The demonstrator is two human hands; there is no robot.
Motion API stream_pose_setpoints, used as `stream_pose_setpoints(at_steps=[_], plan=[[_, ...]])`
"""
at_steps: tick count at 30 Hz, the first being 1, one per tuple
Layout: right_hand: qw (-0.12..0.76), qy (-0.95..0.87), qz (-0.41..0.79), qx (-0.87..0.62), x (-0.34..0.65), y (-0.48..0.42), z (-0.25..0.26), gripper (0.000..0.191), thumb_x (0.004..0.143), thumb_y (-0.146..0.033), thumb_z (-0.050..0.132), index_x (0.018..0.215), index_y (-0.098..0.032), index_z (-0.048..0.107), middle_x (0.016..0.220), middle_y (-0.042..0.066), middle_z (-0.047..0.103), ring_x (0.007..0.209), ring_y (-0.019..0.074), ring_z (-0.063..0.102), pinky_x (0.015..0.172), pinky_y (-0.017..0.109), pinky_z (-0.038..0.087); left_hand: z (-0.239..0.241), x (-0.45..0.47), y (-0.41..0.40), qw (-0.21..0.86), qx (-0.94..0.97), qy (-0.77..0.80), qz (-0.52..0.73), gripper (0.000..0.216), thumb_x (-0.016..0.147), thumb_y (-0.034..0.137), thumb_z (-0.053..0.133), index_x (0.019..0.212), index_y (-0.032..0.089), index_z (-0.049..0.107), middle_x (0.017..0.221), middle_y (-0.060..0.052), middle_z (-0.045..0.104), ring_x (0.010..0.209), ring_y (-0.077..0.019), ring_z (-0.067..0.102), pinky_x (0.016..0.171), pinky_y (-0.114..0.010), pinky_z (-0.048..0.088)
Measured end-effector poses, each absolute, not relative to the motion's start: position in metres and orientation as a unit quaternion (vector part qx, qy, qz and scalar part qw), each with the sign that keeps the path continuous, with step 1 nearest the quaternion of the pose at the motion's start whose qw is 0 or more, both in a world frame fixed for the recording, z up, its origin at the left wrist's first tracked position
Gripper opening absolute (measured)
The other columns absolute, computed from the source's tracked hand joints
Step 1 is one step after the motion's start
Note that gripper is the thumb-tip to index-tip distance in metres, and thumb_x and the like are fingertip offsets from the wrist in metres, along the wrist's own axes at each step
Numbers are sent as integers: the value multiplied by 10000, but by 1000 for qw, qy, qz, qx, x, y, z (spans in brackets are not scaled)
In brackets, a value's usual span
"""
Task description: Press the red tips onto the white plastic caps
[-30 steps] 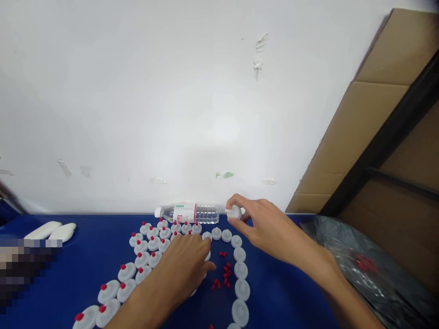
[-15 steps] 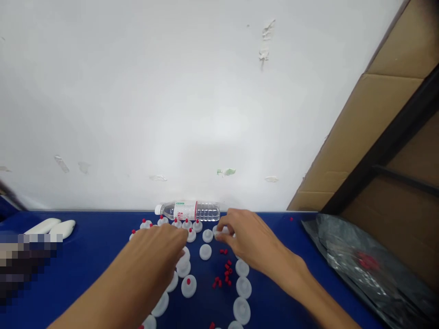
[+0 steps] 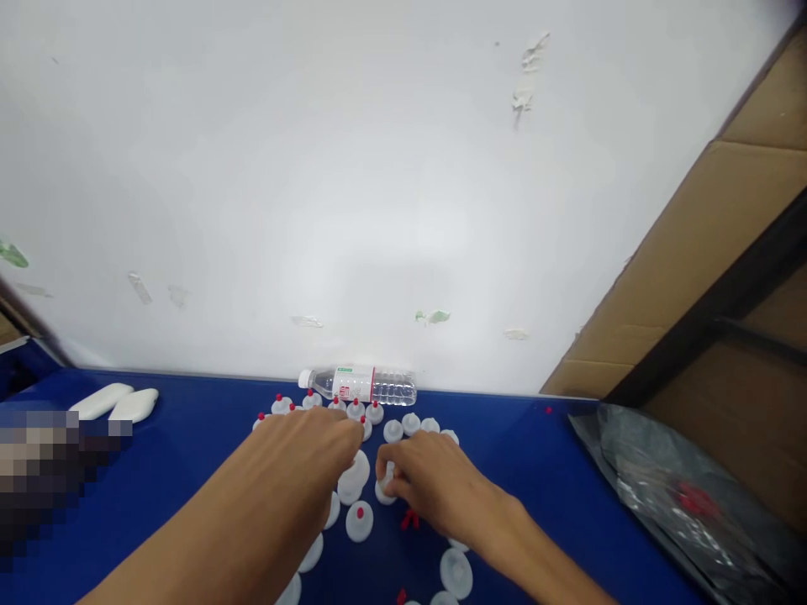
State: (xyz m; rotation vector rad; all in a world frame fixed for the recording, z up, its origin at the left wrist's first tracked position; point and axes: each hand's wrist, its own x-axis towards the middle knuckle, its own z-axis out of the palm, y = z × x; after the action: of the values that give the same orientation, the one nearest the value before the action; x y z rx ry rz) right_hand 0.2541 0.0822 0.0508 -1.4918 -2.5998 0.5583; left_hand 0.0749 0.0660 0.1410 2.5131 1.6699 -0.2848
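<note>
My right hand [image 3: 432,475] is closed, thumb and finger pinching a white round lid [image 3: 384,496] at the table's middle. Small red caps [image 3: 409,519] lie loose just below that hand. To the left, my left hand [image 3: 324,441] is curled with its fingertips pointing down and mostly hidden, so whatever it holds does not show. Beside its knuckles stands a white lid topped with a red cap [image 3: 362,427]. Plain white lids [image 3: 354,472] lie just right of the left hand, and another red-tipped lid [image 3: 359,523] sits nearer to me.
A clear plastic bottle [image 3: 394,387] lies along the wall behind the lids. More white lids [image 3: 456,573] run down the right side. Two white oblong objects [image 3: 134,407] rest at the left. A grey plastic bag [image 3: 668,487] with red pieces lies at the right, beside cardboard [image 3: 630,294].
My right hand has moved from the far row of lids toward me and left, onto a lid in the middle. My left hand stays near the same lids. The view has shifted slightly.
</note>
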Motion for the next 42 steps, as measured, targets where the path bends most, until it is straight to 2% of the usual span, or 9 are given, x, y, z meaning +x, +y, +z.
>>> stream_pose_setpoints(at_steps=[7,9,12,16,20,27,32,36,42], plan=[[152,-802,185,-548,273,79,87,118,937,-355,589,963,-267,664,838,-24,723,765,161,658,646,271,382,138,82,76,23,840,524,-138,367,674,-42,505,872,204,692,931,-70,712,832,-293,684,691,-380,505],[229,-791,226,-520,279,75,104,215,959,-418,547,1108,-291,636,1017,6,716,919,187,652,739,290,444,138,83,74,18,849,516,-112,392,690,-46,501,919,213,686,964,-65,707,832,-282,685,687,-364,497],[276,-803,289,-442,280,69,118,469,854,-474,689,1281,-323,565,1228,27,652,1111,220,595,862,322,475,135,86,73,14,874,486,-19,359,789,25,520,1037,242,664,1027,-61,696,862,-255,681,664,-309,471],[287,-816,263,-427,276,67,118,177,930,-304,624,1103,-288,657,979,-28,711,876,151,640,752,268,460,127,92,76,-18,881,471,45,259,936,176,466,1131,273,605,941,-43,676,782,-221,661,558,-276,388],[260,-825,244,-438,279,71,113,35,909,-274,657,921,-241,650,812,-52,692,694,117,602,623,238,415,120,95,78,-66,891,449,24,215,921,163,468,1075,260,582,930,-40,648,775,-238,638,522,-276,319],[248,-872,119,-405,282,77,109,101,912,-232,664,996,-200,619,967,16,692,868,155,643,762,276,478,119,95,82,-41,896,441,32,347,805,35,418,1046,236,565,914,-32,666,776,-221,618,541,-288,298],[229,-891,55,-388,283,75,109,158,948,-158,581,1106,-165,589,1043,81,687,989,193,641,835,319,521,122,97,85,65,887,447,96,272,942,160,320,893,214,582,803,-8,655,659,-153,564,593,-289,346],[255,-900,-27,-353,298,84,109,298,953,-14,427,1144,-177,586,1172,84,663,1143,191,590,949,334,495,127,98,79,127,847,485,177,385,1004,321,276,705,204,487,643,23,565,574,-131,465,578,-282,339],[353,-818,-49,-453,319,94,113,156,958,-131,508,1039,-243,580,1175,37,673,1068,190,636,925,341,501,118,104,76,156,837,509,128,432,1008,405,307,690,202,515,663,9,576,608,-152,494,586,-294,332]])
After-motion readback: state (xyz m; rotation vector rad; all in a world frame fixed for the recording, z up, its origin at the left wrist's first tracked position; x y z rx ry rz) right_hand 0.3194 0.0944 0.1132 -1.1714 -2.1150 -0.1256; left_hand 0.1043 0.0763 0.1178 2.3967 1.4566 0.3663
